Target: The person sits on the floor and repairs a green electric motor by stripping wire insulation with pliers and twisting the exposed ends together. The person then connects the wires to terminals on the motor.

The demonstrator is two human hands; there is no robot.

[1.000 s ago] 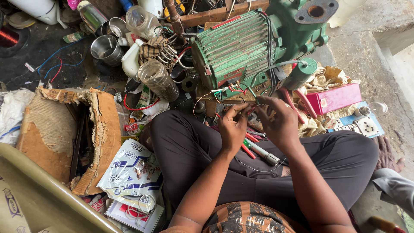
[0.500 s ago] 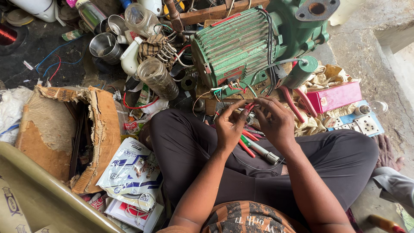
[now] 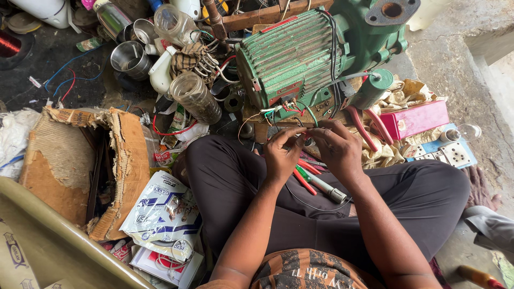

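A green ribbed electric motor (image 3: 292,56) on a wooden base lies in front of me, with red, green and white wires (image 3: 278,109) coming out of its lower side. My left hand (image 3: 281,155) and my right hand (image 3: 334,150) meet just below it, fingertips pinched together on a thin wire end. What exactly sits between the fingers is too small to tell. A green-handled screwdriver (image 3: 321,184) and a red-handled tool (image 3: 304,181) lie on my lap under the hands. Red-handled pliers (image 3: 364,126) rest right of the hands.
A torn cardboard box (image 3: 80,160) stands at left, with plastic packets (image 3: 160,214) beside my knee. Steel cups (image 3: 128,56), a glass jar (image 3: 195,96) and bottles crowd the upper left. A pink box (image 3: 417,120) and a white socket board (image 3: 452,155) lie at right.
Both hands have stayed together below the motor; the fingers have shifted slightly on the wire. The view has drifted a little.
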